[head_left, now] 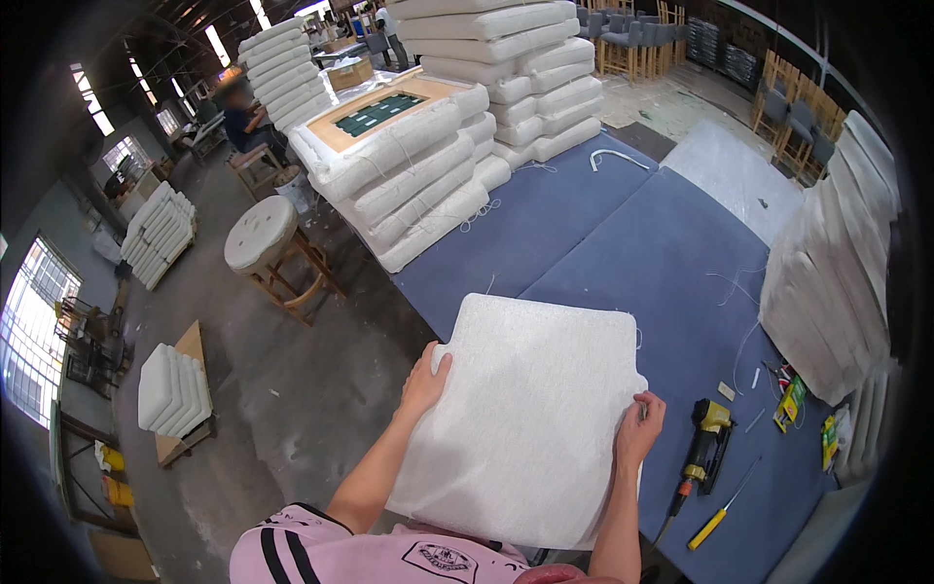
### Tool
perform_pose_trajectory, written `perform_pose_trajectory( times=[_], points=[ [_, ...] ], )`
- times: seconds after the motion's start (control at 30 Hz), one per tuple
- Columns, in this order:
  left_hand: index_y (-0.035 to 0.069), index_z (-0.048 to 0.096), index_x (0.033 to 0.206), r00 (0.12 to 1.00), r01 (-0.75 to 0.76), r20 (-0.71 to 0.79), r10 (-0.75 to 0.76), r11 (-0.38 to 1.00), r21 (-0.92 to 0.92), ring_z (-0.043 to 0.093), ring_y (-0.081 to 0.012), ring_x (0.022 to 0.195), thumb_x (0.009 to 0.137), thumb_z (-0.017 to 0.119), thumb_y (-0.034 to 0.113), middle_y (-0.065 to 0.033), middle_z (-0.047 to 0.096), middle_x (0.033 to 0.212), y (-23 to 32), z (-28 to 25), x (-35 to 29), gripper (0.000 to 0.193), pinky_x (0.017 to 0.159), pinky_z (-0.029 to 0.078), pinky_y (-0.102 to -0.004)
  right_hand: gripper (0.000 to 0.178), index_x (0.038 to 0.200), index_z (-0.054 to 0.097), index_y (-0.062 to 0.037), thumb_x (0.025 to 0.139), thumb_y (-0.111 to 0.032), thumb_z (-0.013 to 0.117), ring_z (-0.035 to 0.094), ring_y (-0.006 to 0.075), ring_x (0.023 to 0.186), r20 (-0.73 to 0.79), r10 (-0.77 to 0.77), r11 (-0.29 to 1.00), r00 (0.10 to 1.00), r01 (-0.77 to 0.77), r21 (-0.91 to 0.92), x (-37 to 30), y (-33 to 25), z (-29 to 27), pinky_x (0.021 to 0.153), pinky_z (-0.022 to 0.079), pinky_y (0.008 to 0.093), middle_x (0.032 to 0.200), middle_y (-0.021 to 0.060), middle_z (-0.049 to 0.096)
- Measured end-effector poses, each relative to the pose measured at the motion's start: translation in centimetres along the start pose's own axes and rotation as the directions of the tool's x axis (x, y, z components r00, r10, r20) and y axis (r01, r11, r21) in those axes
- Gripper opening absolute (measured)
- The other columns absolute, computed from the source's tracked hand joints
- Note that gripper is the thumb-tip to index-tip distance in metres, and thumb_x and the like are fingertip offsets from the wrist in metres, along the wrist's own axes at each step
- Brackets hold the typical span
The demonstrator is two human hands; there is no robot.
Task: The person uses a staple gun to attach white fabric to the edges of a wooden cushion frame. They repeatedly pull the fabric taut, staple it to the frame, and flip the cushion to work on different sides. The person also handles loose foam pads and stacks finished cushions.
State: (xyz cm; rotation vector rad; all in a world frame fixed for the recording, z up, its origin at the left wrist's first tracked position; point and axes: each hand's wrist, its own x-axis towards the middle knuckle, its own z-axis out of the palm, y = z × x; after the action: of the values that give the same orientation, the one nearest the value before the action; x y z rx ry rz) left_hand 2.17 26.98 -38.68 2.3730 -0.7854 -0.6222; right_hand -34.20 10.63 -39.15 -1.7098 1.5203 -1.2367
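A white fabric-covered seat cushion [530,409] with notched far corners lies flat in front of me, partly over the blue table's near edge. My left hand [425,382] grips its left side near the notch, thumb on top and the other fingers mostly hidden by the edge. At the opposite side, my right hand [639,425] holds the edge with curled fingers, just below the right notch. To the right of that hand lie a black and yellow nail gun [708,443] with its hose and a yellow-handled screwdriver [708,528].
Stacked white cushions [409,165] stand at the table's far left, with taller stacks behind. More cushions [827,263] lean at the right. Loose threads and small packets [793,401] lie on the blue tabletop [613,253]. A padded stool [263,237] stands left; a person sits beyond.
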Motion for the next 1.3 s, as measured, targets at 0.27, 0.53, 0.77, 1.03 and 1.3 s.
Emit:
perform_pose_trajectory(
  times=[0.27, 0.53, 0.77, 1.03, 1.3],
  points=[
    [0.02, 0.035, 0.157, 0.998, 0.054, 0.007, -0.054, 0.998, -0.011, 0.049, -0.0414, 0.138, 0.103, 0.04, 0.062, -0.0214, 0.051, 0.151, 0.7, -0.5, -0.9, 0.068, 0.113, 0.038, -0.0523, 0.014, 0.101, 0.063, 0.0013, 0.091, 0.0, 0.053, 0.059, 0.035, 0.115, 0.058, 0.043, 0.999, 0.997, -0.043, 0.001, -0.3, 0.7, -0.2, 0.104, 0.045, 0.0434, 0.121, 0.018, 0.059],
    [0.018, 0.033, 0.159, 0.976, 0.213, 0.045, -0.214, 0.977, 0.021, 0.048, -0.0439, 0.139, 0.1, 0.035, 0.071, -0.0259, 0.05, 0.15, 2.9, -2.2, -1.7, 0.079, 0.115, 0.037, -0.0526, 0.056, 0.151, 0.039, 0.0042, 0.102, -0.019, 0.052, 0.052, 0.0418, 0.133, 0.327, 0.227, 0.966, 0.917, -0.171, -0.193, 1.0, -0.6, -2.6, 0.114, 0.038, 0.0446, 0.143, 0.0268, 0.053],
    [0.007, 0.043, 0.155, 0.939, 0.309, 0.216, -0.266, 0.931, -0.195, 0.043, -0.0411, 0.144, 0.098, 0.03, 0.076, -0.0263, 0.047, 0.153, -2.3, -1.7, -5.3, 0.09, 0.12, 0.031, -0.0481, 0.077, 0.15, 0.04, 0.0078, 0.106, -0.055, 0.045, 0.058, 0.0387, 0.129, 0.553, 0.436, 0.895, 0.71, -0.404, -0.187, -0.1, 6.0, -8.9, 0.11, 0.043, 0.0422, 0.141, 0.029, 0.057],
    [0.004, 0.048, 0.151, 0.924, 0.354, 0.224, -0.311, 0.917, -0.184, 0.046, -0.0375, 0.142, 0.098, 0.032, 0.076, -0.025, 0.051, 0.15, 2.1, -5.3, -10.2, 0.091, 0.118, 0.033, -0.0455, 0.078, 0.147, 0.046, 0.0053, 0.104, -0.059, 0.046, 0.063, 0.0336, 0.122, 0.858, 0.359, 0.372, 0.367, -0.9, 0.229, 0.1, 5.7, -10.5, 0.106, 0.048, 0.0403, 0.14, 0.0227, 0.059],
    [0.002, 0.058, 0.141, 0.973, 0.19, -0.111, -0.203, 0.975, -0.114, 0.062, -0.042, 0.124, 0.096, 0.053, 0.067, -0.0273, 0.065, 0.13, 8.5, -12.6, -11.7, 0.08, 0.107, 0.047, -0.0447, 0.081, 0.15, 0.044, 0.001, 0.1, -0.062, 0.048, 0.062, 0.0312, 0.124, 0.851, 0.38, 0.412, 0.363, -0.89, 0.196, 1.5, 4.5, -8.6, 0.105, 0.051, 0.0424, 0.143, 0.0187, 0.058]
  ],
)
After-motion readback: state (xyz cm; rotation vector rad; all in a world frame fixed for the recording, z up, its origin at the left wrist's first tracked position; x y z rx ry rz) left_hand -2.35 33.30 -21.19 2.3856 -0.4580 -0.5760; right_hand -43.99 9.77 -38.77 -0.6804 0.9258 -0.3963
